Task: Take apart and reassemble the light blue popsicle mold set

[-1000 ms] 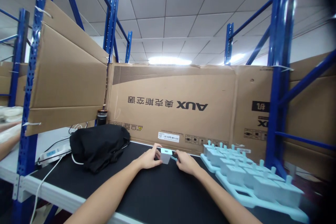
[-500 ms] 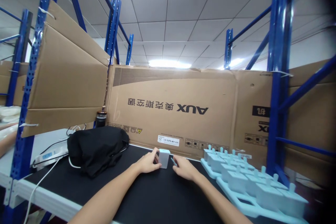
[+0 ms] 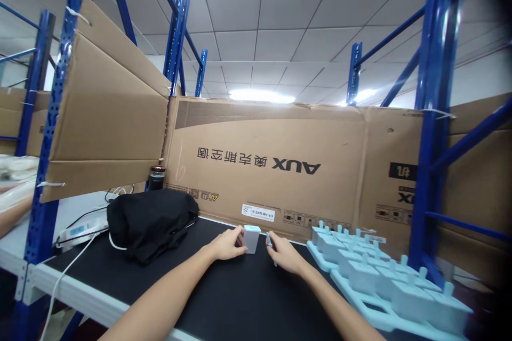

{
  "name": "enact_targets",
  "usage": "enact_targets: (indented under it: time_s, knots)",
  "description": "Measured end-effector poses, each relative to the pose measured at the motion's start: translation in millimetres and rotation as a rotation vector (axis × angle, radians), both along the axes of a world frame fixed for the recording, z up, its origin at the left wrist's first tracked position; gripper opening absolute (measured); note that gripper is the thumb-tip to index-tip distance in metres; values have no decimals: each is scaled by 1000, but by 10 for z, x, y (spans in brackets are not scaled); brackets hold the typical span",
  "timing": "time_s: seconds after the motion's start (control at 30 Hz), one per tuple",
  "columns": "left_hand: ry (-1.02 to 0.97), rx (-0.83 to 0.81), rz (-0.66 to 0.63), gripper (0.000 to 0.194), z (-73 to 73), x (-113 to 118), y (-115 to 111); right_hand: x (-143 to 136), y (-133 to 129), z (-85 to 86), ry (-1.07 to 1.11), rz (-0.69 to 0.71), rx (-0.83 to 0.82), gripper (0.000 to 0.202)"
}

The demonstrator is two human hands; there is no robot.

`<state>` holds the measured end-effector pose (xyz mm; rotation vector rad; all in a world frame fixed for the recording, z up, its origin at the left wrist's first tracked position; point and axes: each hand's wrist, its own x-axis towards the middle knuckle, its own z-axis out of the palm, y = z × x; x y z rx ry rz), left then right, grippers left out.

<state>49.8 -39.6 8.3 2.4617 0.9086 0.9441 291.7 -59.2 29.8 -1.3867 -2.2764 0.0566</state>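
Leftmost, far edge: a co-worker's forearm [image 3: 10, 216] showed at the left border, apart from the wearer's hands.
Lower left: a black bag [image 3: 150, 221] lay slumped on the black mat [image 3: 248, 298], a white cable [image 3: 68, 272] trailing off the bench.
Centre, left hand [image 3: 228, 245]: fingers were clasped on the small white box [image 3: 252, 238], which stood on the mat in front of the cardboard wall [image 3: 264, 165].
Centre, right hand [image 3: 286, 256]: it pinched a thin light-blue stick [image 3: 271, 242] just beside the box.
Lower right: light-blue trays [image 3: 360, 298] carried rows of like white boxes with pegs.
Risk: the box could likely tip or skid if the stick pushed it sideways; a loose pinch might drop the stick.
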Motion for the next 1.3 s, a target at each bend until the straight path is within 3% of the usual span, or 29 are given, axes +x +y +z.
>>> enact_targets:
  time_s: [0.37,0.53,0.77,1.13,1.3]
  knots:
    - [23,28,14,29,29,-3,-41,-22,-15,-45,82,98,-87,23]
    - [54,40,-4,34,78,6,-87,-162,-110,-14,171,105,-87,15]
    - [57,53,-32,40,155,50,-230,-346,-216,-27,267,112,-81,31]
    - [-143,-25,-143,48,141,88,-173,-346,-166,-8,260,95,-26,41]
    - [-324,-146,-212,59,66,146,-121,-348,-235,90,262,178,-122,47]
